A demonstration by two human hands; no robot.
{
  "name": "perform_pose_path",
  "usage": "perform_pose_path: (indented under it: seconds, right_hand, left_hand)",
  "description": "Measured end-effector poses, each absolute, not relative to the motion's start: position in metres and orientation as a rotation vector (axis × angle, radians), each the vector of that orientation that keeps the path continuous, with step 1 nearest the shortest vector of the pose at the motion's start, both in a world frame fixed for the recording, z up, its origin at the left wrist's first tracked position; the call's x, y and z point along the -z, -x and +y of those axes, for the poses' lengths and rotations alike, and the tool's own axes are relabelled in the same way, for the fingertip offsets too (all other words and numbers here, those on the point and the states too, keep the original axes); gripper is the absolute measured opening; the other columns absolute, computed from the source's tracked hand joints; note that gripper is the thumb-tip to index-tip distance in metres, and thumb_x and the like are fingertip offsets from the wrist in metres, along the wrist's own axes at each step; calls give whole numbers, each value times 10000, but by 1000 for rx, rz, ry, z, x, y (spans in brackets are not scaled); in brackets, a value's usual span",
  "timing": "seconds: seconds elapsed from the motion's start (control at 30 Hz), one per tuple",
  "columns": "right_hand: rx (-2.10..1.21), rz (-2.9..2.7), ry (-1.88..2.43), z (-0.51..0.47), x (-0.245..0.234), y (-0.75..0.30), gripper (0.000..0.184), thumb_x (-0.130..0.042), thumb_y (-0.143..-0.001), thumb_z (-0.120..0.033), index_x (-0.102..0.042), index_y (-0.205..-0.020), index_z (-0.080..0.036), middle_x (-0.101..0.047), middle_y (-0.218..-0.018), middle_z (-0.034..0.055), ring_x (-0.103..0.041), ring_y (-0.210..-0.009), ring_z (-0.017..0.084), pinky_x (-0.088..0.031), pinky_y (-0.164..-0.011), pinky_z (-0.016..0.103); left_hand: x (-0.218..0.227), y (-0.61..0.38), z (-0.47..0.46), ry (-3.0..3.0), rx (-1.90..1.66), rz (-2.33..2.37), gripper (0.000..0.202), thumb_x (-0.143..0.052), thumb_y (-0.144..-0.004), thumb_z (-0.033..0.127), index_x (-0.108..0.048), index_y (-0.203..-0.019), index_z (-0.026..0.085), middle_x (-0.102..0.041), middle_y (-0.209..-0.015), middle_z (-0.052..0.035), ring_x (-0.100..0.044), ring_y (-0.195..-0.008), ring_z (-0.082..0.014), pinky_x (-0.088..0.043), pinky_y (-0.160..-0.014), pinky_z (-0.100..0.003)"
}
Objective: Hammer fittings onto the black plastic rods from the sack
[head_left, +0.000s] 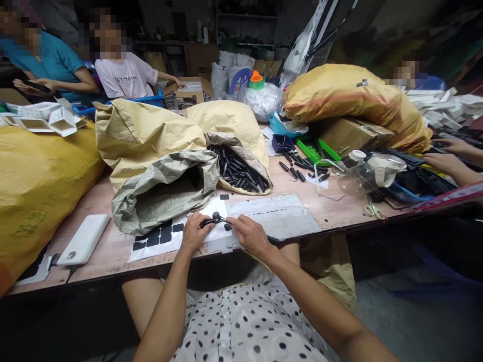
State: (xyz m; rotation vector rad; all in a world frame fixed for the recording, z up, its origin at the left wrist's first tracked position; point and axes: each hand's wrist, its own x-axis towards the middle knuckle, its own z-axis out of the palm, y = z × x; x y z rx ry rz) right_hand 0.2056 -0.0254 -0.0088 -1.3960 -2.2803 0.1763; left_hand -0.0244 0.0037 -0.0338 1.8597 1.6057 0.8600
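Observation:
My left hand (pixel 194 232) is closed round a slim black part with a round knob (pixel 216 216) at its end. My right hand (pixel 251 234) pinches a thin dark rod (pixel 223 219) whose tip meets the knob; its exact kind is too small to make out. Under both hands lies a white sheet (pixel 151 252) bearing several black rounded-square stickers (pixel 166 234). A grey flat board (pixel 279 218) lies to the right of it. Just beyond, an open sack (pixel 236 118) spills slim black plastic parts (pixel 237 171).
Another open sack (pixel 151 130) stands beside it, its inside dark. A white power bank (pixel 83 240) lies at left near a yellow sack (pixel 49 186). At right are a green tray (pixel 317 151), a clear plastic jug (pixel 377 173) and scissors (pixel 373 211). Co-workers sit around the table.

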Motion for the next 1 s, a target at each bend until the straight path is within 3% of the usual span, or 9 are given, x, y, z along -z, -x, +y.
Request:
perform_pose_path:
  seconds: [0.2, 0.4, 0.63, 1.0]
  right_hand:
    - [-198, -2255, 1406, -24, 2, -202, 385, -509, -1022, -190, -683, -1340, -317, -673, -944, 30, -652, -890, 170, -510, -792, 235]
    - [-182, -2357, 1375, -24, 4, -190, 367, -548, -1010, -192, -692, -1319, -327, -664, -890, 23, -640, -866, 170, -480, -726, 227]
    - [-104, -2230, 1450, 14, 12, -197, 317, -539, -1008, -215, -717, -1259, -294, -682, -982, 49, -625, -953, 200, -494, -812, 269]
    - [39, -2334, 1503, 52, 31, -199, 275, -531, -1006, -203, -744, -1178, -230, -656, -997, 98, -548, -965, 245, -399, -809, 337]
  left_hand:
    - [33, 23, 5, -1857, -860, 1606, 108, -756, -800, 263, -787, -903, 266, -678, -871, -21, -610, -905, -233, -488, -849, -356]
    - [32, 22, 5, -1860, -848, 1620, 40, -770, -791, 257, -733, -775, 249, -645, -827, -16, -591, -870, -228, -487, -787, -331]
    - [35, 23, 6, -1860, -837, 1620, 115, -768, -787, 259, -777, -901, 255, -684, -903, -28, -616, -925, -241, -503, -831, -357]
    - [26, 19, 1, -1830, -884, 1611, 114, -758, -768, 231, -770, -879, 258, -702, -890, -25, -631, -930, -247, -512, -860, -369]
